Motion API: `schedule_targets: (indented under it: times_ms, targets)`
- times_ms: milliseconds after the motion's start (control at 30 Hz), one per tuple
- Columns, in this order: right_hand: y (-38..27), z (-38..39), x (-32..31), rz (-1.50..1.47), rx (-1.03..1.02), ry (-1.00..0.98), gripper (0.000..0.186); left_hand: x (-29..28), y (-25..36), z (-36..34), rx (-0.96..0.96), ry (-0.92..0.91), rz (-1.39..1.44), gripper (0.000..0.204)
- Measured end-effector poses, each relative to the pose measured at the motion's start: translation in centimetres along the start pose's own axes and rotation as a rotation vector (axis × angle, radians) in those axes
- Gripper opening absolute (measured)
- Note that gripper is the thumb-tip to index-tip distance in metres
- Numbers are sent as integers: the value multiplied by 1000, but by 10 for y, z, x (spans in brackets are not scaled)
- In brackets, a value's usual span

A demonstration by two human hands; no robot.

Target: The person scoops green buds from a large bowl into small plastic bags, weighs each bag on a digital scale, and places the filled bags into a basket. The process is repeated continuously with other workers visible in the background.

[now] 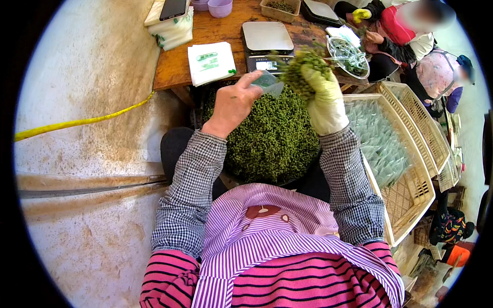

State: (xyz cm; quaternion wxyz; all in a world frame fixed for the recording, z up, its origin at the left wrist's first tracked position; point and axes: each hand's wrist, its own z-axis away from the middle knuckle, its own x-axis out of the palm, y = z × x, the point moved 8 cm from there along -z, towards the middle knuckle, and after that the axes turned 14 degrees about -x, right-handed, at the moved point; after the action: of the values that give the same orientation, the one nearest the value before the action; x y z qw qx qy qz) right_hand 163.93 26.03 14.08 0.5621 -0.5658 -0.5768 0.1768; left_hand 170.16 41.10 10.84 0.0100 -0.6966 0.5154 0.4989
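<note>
My bare left hand (233, 104) pinches a small clear plastic bag (271, 83) by its edge. In a pale yellow and white glove, my right hand (324, 100) is closed round a bunch of small green berries on stems (297, 72), which look like green peppercorns. The bunch is just right of the bag's open end; whether they touch I cannot tell. Below both hands lies a large heap of the same green peppercorns (272, 138), in a container mostly hidden under it. A digital scale (267, 37) with a metal plate stands on the table beyond my hands.
On the wooden table (215, 31) lie a stack of flat bags (210, 62), a phone (173, 8) and purple bowls (220, 7). A cream plastic crate (405, 205) at my right holds several filled clear bags (377, 138). A co-worker (393, 28) sits far right beside a white basket (349, 56).
</note>
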Motion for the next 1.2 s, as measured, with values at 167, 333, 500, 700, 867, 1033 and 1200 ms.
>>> schedule_targets:
  times_ms: [167,333,500,700,867,1033,1200]
  targets:
    - [25,5,8,661,-188,-304,39,21,7,9,84,-70,38,24]
    - [34,7,-12,764,-237,-253,45,26,6,11,65,-139,-101,22]
    - [49,12,1,1207,-203,-523,69,35,10,15,134,-162,-121,23]
    - [33,11,15,1232,-191,-776,74,35,4,19,123,-207,-112,23]
    - [52,0,-33,598,393,-283,48,40,9,17,151,-212,-179,21]
    - [62,-2,-9,1649,181,-655,27,40,19,28,298,-201,-170,22]
    - [69,4,0,1822,-128,-932,30,43,26,31,366,-188,-90,21]
